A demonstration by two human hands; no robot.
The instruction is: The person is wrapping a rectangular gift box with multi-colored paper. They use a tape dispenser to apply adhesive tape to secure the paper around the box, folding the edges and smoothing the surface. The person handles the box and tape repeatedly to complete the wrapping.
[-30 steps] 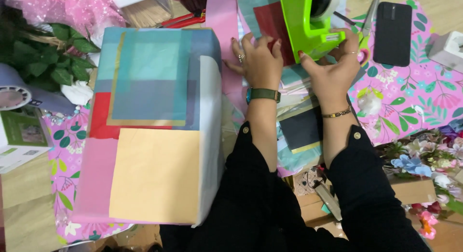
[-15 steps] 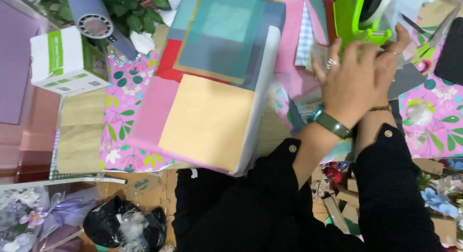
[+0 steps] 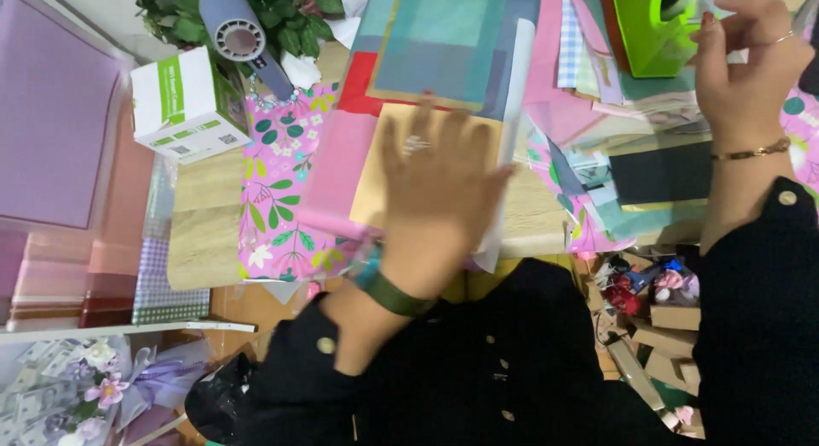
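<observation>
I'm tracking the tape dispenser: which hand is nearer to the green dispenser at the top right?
Right. The right hand is raised beside the green tape dispenser, at its right edge. The left hand lies flat on the stack of coloured paper sheets, well to the dispenser's lower left.

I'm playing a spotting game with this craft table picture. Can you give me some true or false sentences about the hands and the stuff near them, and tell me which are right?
1. The left hand lies flat on the patchwork-coloured paper-wrapped box. True.
2. The right hand is raised beside the bright green plastic tape dispenser. True.
3. The left wrist wears a gold chain bracelet. False: it wears a green watch band; the gold bracelet is on the right wrist.
4. The white and green cardboard carton sits on top of the wrapped box. False: it stands apart, to the box's left.
5. The sleeves are bright red. False: they are black.
</observation>
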